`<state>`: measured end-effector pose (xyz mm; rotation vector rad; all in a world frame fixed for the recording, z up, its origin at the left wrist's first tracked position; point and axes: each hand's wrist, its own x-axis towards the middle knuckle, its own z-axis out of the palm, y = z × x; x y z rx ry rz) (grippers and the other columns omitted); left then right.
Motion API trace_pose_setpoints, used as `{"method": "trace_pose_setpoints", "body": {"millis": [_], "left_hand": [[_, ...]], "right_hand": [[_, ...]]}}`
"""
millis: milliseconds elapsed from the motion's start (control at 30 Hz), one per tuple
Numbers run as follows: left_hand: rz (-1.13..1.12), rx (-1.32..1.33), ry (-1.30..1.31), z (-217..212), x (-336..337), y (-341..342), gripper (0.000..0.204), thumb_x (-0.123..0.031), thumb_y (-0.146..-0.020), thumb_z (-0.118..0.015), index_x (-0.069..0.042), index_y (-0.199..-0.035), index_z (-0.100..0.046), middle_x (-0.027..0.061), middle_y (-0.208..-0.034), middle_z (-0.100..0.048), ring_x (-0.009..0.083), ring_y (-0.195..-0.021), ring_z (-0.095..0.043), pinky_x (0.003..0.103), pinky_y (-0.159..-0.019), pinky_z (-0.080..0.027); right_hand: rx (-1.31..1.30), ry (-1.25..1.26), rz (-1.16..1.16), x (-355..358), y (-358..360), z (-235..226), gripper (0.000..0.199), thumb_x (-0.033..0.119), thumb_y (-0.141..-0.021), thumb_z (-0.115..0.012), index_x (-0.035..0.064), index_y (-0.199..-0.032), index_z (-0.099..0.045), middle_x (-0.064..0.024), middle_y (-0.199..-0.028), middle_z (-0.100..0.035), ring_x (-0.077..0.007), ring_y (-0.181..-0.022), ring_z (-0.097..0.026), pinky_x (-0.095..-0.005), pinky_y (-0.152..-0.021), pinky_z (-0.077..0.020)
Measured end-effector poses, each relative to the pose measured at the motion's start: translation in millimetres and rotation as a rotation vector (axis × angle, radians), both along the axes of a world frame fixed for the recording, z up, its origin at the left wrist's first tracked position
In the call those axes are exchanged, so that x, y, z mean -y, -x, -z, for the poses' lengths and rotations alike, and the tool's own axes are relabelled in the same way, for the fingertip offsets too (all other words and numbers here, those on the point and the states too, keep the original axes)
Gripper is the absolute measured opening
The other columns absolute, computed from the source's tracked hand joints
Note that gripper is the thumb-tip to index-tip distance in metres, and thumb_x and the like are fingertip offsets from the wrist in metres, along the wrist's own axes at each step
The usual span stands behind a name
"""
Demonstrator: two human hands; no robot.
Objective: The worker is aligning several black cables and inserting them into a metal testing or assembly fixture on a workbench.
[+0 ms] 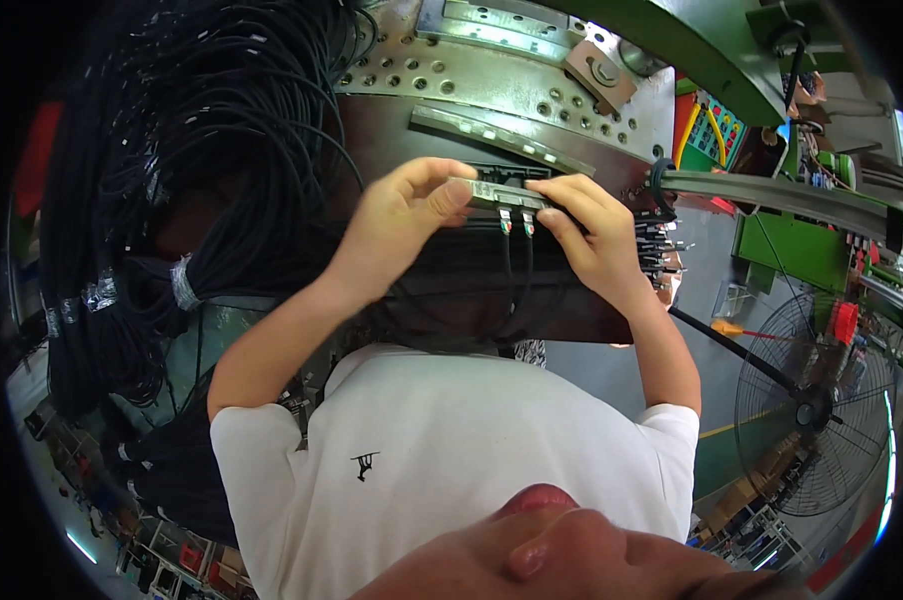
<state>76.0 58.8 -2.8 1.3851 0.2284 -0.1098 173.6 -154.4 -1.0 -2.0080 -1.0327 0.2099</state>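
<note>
Metal bar (pixel 498 193) pinched between left hand (pixel 403 225) and right hand (pixel 589 235).

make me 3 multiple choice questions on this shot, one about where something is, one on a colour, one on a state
1. Where does the bundle of black cables hang?
A. to the person's left
B. to the person's right
C. behind the fan

2. What colour is the person's shirt?
A. red
B. white
C. green

3. How is the narrow metal bar held?
A. lying untouched
B. left hand only
C. both hands

Answers:
1 A, the cables fill the left side.
2 B, it is plainly white.
3 C, the left hand and right hand each pinch an end.
</note>
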Motion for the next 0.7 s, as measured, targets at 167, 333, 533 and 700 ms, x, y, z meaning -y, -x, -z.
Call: {"method": "trace_pose_setpoints", "body": {"millis": [167,333,533,700], "left_hand": [[0.513,-0.260,0.494,-32,45,-10,0.045,-0.040,-0.099,-0.042,0.001,-0.113,-0.053,0.0067,-0.083,-0.065,0.0136,-0.072,-0.062,0.026,-0.070,-0.050],[0.048,-0.383,0.547,-49,3,-109,0.029,-0.029,-0.099,-0.045,-0.003,-0.091,-0.055,-0.0052,-0.062,-0.040,0.0063,-0.050,-0.036,0.024,-0.054,-0.042],[0.343,-0.110,0.920,30,-50,-185,0.024,-0.014,-0.101,-0.033,-0.006,-0.079,-0.039,-0.0018,-0.064,-0.030,0.0065,-0.051,-0.028,0.021,-0.044,-0.033],[0.061,-0.222,0.449,-7,-33,-168,0.026,-0.022,-0.100,-0.041,-0.003,-0.089,-0.055,-0.0019,-0.060,-0.041,0.0079,-0.047,-0.039,0.025,-0.045,-0.041]], "right_hand": [[0.278,-0.140,0.124,-47,-44,-23,0.022,0.008,-0.082,-0.064,0.0020,-0.102,-0.067,-0.0148,-0.091,-0.067,-0.0295,-0.082,-0.065,-0.0337,-0.074,-0.0510],[0.711,0.435,0.163,-76,-190,39,0.019,0.013,-0.086,-0.056,0.0041,-0.099,-0.066,-0.0081,-0.081,-0.067,-0.0247,-0.075,-0.064,-0.0327,-0.069,-0.0499],[0.699,0.595,0.155,-78,-224,57,0.017,0.012,-0.084,-0.055,0.0062,-0.096,-0.065,-0.0088,-0.078,-0.065,-0.0271,-0.074,-0.063,-0.0356,-0.067,-0.0502],[0.974,0.577,0.194,-64,-194,50,0.017,0.011,-0.082,-0.055,0.0071,-0.095,-0.065,-0.0096,-0.076,-0.064,-0.0281,-0.073,-0.063,-0.0368,-0.067,-0.0506]]}}
